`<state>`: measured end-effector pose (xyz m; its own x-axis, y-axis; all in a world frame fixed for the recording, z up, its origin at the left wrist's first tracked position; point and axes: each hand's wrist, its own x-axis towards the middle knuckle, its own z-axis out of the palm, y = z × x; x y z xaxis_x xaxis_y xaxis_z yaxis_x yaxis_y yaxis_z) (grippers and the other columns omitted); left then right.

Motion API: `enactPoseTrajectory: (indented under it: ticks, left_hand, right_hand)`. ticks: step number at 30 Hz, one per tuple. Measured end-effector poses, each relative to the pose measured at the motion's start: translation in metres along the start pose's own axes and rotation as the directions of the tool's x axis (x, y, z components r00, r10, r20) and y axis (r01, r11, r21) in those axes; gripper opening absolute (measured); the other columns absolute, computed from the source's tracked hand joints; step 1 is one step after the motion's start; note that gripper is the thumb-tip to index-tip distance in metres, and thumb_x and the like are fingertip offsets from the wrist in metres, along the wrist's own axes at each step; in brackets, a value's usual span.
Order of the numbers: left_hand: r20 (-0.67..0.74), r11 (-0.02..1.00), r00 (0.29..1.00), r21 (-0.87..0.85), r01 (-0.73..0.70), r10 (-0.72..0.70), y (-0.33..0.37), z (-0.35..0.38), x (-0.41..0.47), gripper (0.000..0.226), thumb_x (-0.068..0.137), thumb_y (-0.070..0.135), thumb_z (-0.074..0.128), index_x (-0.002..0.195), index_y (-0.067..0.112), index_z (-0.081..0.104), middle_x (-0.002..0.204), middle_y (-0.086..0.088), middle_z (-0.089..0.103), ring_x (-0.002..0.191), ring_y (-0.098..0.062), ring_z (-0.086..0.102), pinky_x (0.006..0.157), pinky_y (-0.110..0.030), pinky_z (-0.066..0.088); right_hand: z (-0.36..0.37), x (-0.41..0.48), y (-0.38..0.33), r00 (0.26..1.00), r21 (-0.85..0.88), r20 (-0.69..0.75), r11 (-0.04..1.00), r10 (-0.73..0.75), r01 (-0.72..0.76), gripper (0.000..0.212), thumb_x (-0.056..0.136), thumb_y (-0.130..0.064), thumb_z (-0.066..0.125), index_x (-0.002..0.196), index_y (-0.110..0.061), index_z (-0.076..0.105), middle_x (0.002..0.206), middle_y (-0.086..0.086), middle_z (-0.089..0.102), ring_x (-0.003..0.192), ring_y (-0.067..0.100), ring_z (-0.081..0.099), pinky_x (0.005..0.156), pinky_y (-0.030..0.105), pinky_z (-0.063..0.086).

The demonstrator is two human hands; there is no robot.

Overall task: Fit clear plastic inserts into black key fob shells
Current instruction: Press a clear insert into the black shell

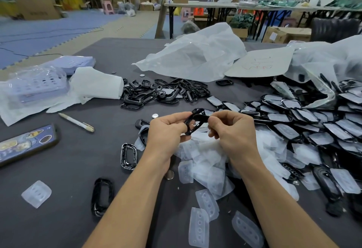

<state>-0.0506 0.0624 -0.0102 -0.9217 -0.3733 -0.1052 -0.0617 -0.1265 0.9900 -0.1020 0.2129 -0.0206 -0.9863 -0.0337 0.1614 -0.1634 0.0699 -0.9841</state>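
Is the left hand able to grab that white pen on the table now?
Probably not right away. The left hand grips the black key fob shell together with the right hand. The white pen lies uncovered off to its left, so it would likely need to let go first.

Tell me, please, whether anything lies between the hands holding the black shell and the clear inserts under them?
Nothing visible does. The left hand and right hand grip the black shell above the pile of clear inserts, which lies uncovered on the table directly below them.
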Motion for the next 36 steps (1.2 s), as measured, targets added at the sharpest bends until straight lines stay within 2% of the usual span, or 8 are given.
enactPoseTrajectory:
  ticks: [7,14,19,22,26,30,34,36]
  left_hand:
    - [0.019,0.999,1.000,0.052,-0.008,0.007,-0.003,-0.001,0.001,0.051,0.083,-0.017,0.051,0.094,0.022,0.082,0.088,0.000,0.082,0.078,-0.007,0.074,0.068,-0.022,0.061]
    - [0.072,0.996,0.997,0.092,-0.003,-0.004,-0.004,0.002,-0.002,0.051,0.082,-0.015,0.051,0.094,0.024,0.083,0.088,0.006,0.082,0.070,-0.001,0.070,0.069,-0.022,0.060]
    - [0.045,0.999,0.999,0.048,0.006,-0.008,-0.005,0.002,-0.002,0.038,0.087,-0.011,0.065,0.097,0.021,0.082,0.087,0.000,0.082,0.072,-0.004,0.072,0.065,-0.020,0.060]
    - [-0.064,0.997,0.997,-0.068,0.040,-0.044,-0.006,0.000,0.001,0.038,0.089,-0.013,0.066,0.118,0.010,0.073,0.086,-0.005,0.081,0.077,-0.009,0.077,0.063,-0.022,0.060]
    - [-0.138,0.992,0.990,-0.123,0.018,-0.035,-0.005,0.001,0.003,0.081,0.085,-0.008,0.075,0.155,0.015,0.043,0.098,-0.014,0.078,0.079,-0.017,0.077,0.064,-0.027,0.061]
    - [-0.117,0.988,0.993,-0.150,-0.030,0.012,-0.005,0.009,-0.001,0.099,0.086,-0.012,0.070,0.162,0.033,0.027,0.089,-0.007,0.077,0.081,-0.015,0.078,0.066,-0.033,0.064]
    - [-0.035,0.982,0.997,-0.174,-0.076,0.071,-0.009,0.017,-0.004,0.094,0.084,-0.009,0.068,0.159,0.038,0.035,0.085,-0.008,0.077,0.085,-0.023,0.078,0.071,-0.036,0.065]
    - [-0.042,0.990,0.996,-0.114,-0.081,0.077,-0.009,0.017,-0.005,0.075,0.079,-0.004,0.063,0.141,0.039,0.060,0.085,-0.002,0.078,0.085,-0.021,0.077,0.075,-0.034,0.064]
  right_hand:
    - [0.003,-0.007,-0.004,0.968,-0.456,0.046,0.857,-0.246,0.239,0.016,0.084,-0.015,0.073,0.070,-0.023,0.072,0.059,-0.010,0.065,0.059,0.008,0.060,0.058,0.022,0.048]
    - [0.002,-0.009,-0.005,0.941,-0.527,0.035,0.794,-0.335,0.303,0.012,0.081,-0.018,0.077,0.071,-0.023,0.075,0.058,-0.011,0.065,0.060,0.010,0.062,0.062,0.029,0.051]
    - [0.004,-0.007,-0.004,0.969,-0.413,-0.032,0.886,-0.246,0.212,0.012,0.080,-0.018,0.076,0.069,-0.024,0.075,0.059,-0.011,0.068,0.059,0.008,0.064,0.060,0.028,0.052]
    - [0.000,-0.004,-0.005,0.975,-0.252,-0.172,0.963,-0.140,0.094,0.017,0.082,-0.017,0.075,0.066,-0.023,0.074,0.061,-0.011,0.069,0.055,0.002,0.061,0.058,0.022,0.048]
    - [-0.001,-0.004,-0.010,0.972,0.021,-0.234,1.000,0.007,-0.003,0.016,0.084,-0.011,0.070,0.069,-0.016,0.073,0.060,0.002,0.069,0.048,0.010,0.055,0.050,0.025,0.044]
    - [0.010,-0.013,-0.016,0.990,0.175,-0.125,0.984,0.067,-0.044,0.015,0.089,-0.003,0.064,0.076,-0.008,0.069,0.061,0.010,0.071,0.045,0.020,0.063,0.044,0.026,0.046]
    - [0.015,-0.018,-0.013,0.993,-0.177,-0.093,0.982,-0.078,0.061,0.012,0.083,-0.015,0.071,0.072,-0.018,0.070,0.059,-0.004,0.072,0.051,0.012,0.070,0.053,0.023,0.055]
    - [0.014,-0.019,-0.013,0.978,-0.392,-0.065,0.907,-0.196,0.155,0.014,0.078,-0.024,0.075,0.066,-0.022,0.068,0.055,-0.010,0.067,0.052,0.006,0.065,0.052,0.015,0.047]
